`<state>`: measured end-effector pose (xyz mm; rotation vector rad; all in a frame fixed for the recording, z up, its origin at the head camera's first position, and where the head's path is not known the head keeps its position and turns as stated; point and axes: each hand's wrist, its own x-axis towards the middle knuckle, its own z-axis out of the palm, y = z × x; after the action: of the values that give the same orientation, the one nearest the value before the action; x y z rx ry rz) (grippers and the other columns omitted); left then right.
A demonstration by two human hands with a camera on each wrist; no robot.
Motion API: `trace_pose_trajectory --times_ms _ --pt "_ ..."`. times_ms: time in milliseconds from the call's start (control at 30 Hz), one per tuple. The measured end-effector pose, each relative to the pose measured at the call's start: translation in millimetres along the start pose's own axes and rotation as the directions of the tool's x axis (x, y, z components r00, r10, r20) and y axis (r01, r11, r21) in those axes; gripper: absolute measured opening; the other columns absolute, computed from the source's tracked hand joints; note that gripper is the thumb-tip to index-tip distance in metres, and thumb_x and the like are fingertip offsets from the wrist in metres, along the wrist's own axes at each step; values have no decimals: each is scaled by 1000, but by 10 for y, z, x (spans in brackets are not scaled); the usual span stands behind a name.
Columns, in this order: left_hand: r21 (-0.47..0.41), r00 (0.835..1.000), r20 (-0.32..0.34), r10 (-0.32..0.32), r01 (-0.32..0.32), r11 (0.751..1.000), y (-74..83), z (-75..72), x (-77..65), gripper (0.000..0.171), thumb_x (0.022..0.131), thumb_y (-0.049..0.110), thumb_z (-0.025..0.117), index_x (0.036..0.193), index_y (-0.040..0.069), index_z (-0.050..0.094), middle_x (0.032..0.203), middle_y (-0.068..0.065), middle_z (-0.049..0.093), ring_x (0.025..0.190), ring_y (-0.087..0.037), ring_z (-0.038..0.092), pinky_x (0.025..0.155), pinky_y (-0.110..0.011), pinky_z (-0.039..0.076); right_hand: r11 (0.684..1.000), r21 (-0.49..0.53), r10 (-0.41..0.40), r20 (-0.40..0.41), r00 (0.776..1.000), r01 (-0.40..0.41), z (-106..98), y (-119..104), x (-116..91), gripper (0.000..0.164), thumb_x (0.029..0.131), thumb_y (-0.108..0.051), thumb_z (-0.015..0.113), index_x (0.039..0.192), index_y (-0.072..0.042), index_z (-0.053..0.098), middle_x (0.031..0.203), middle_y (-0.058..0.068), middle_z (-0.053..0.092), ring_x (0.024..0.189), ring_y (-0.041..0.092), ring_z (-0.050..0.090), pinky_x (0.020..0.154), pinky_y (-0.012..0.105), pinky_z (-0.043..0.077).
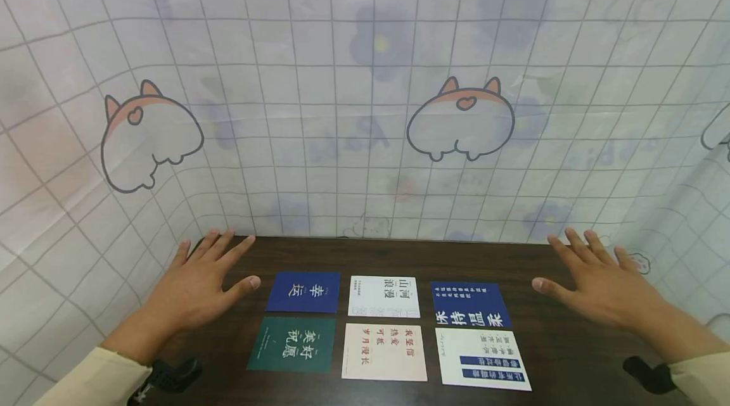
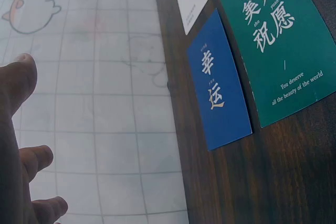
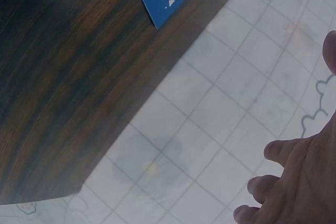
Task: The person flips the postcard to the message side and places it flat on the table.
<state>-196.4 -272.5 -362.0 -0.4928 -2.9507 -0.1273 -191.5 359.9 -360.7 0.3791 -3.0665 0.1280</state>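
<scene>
Two rows of cards lie flat on the dark wooden table. The back row has a blue card (image 1: 303, 292), a white card (image 1: 384, 297) and a second blue card (image 1: 471, 304). In front are a green card (image 1: 292, 344), a pale pink card (image 1: 384, 352) and a white card with blue bars (image 1: 483, 359). My left hand (image 1: 196, 289), fingers spread, is held left of the cards, nearest the blue and green ones. On the right side my right hand (image 1: 604, 285) is likewise spread, apart from the second blue card. Neither hand holds anything.
The dark wooden table (image 1: 388, 257) ends at a white grid-patterned curtain (image 1: 353, 171) with cartoon animal prints, which also encloses both sides. Black straps (image 1: 175, 375) show at the wrists, below pale sleeves (image 1: 97, 380).
</scene>
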Motion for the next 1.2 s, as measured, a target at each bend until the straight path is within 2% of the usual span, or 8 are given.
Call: trace_pose_trajectory --times_ms 367,533,800,1200 --pt "-8 1000 -1 6 -6 1000 33 11 0 80 100 69 42 163 20 30 163 -26 27 149 -51 18 109 -76 8 1000 15 -9 -7 1000 9 31 -50 -3 94 100 -65 48 163 -3 16 163 35 11 147 59 4 105 79 -1" --pt "-19 1000 0 5 -5 1000 43 51 -14 80 101 69 42 162 19 32 162 -25 30 149 -50 18 110 -76 7 1000 25 -18 -3 1000 18 51 -93 2 94 100 -66 48 163 -4 16 163 33 12 147 58 4 108 77 -4" --pt "-38 1000 -22 11 -12 999 88 142 -26 77 100 68 45 159 19 38 158 -24 38 147 -50 25 111 -74 9 1000 11 -18 -9 1000 18 101 -132 -4 95 99 -67 49 162 -2 20 162 35 14 145 61 8 105 80 3" --pt "-50 1000 -23 15 -16 999 103 290 -32 78 99 69 46 159 20 39 158 -22 39 147 -49 26 112 -72 11 997 67 -35 -1 999 35 220 -201 -12 95 99 -66 50 163 -4 18 164 33 12 149 54 5 110 73 -7"
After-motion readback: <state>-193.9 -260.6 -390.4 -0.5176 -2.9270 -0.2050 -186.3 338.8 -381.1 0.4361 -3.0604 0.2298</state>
